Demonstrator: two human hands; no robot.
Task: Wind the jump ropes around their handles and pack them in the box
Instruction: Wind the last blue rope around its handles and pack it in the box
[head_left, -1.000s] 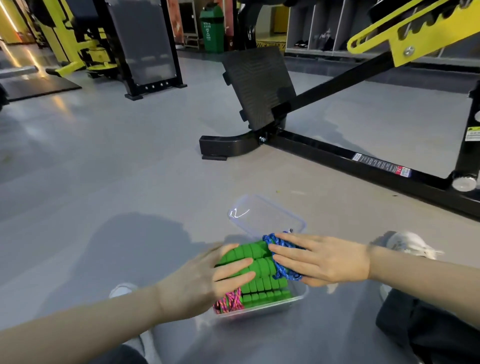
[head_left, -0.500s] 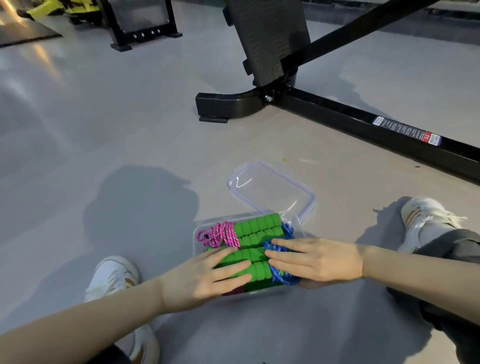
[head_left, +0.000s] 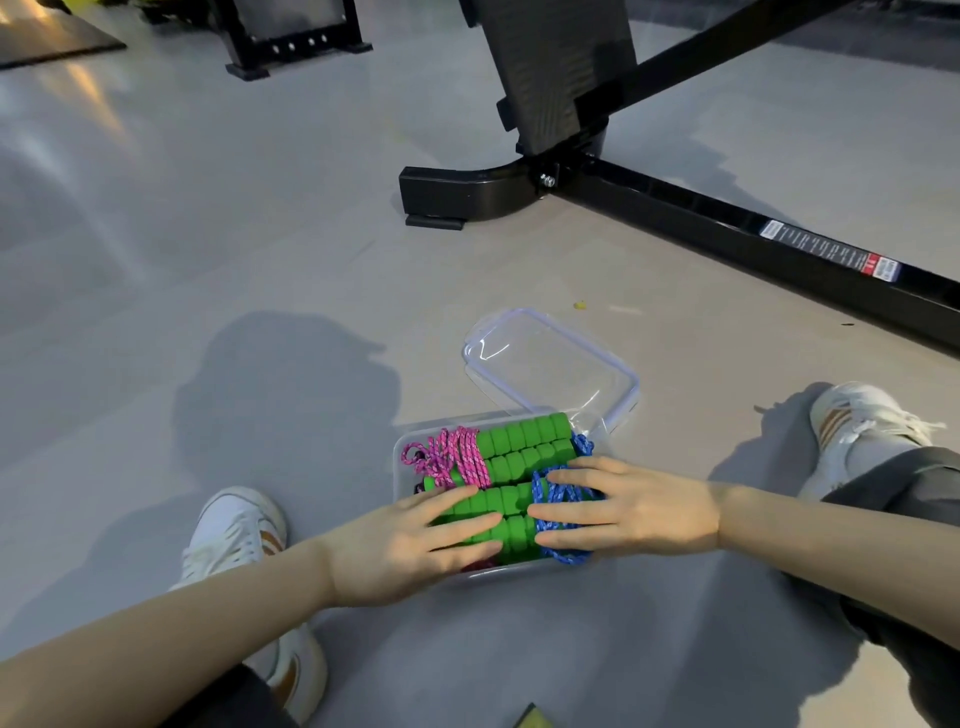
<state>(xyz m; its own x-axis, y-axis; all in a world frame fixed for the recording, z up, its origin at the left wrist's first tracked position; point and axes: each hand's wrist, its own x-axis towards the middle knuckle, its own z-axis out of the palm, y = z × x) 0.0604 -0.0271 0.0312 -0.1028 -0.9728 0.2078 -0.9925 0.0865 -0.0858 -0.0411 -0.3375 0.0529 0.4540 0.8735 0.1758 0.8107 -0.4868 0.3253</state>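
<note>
A clear plastic box (head_left: 401, 453) stands on the grey floor between my feet. Inside lie two wound jump ropes with green foam handles (head_left: 522, 439). The far one is wrapped in pink cord (head_left: 451, 457), the near one in blue cord (head_left: 558, 499). My left hand (head_left: 410, 545) lies flat on the near green handles with straight fingers. My right hand (head_left: 623, 506) presses flat on the blue cord bundle at the box's right end. The box's clear lid (head_left: 550, 358) lies open on the floor just behind it.
A black gym machine frame (head_left: 727, 228) with a footplate (head_left: 556, 73) runs across the floor beyond the box. My white shoes sit left (head_left: 234, 530) and right (head_left: 857, 421) of the box. Grey floor stretches to the left.
The camera has tilted down and the view has come closer. Both hands have stayed flat on the near rope, which has sunk lower into the box.
</note>
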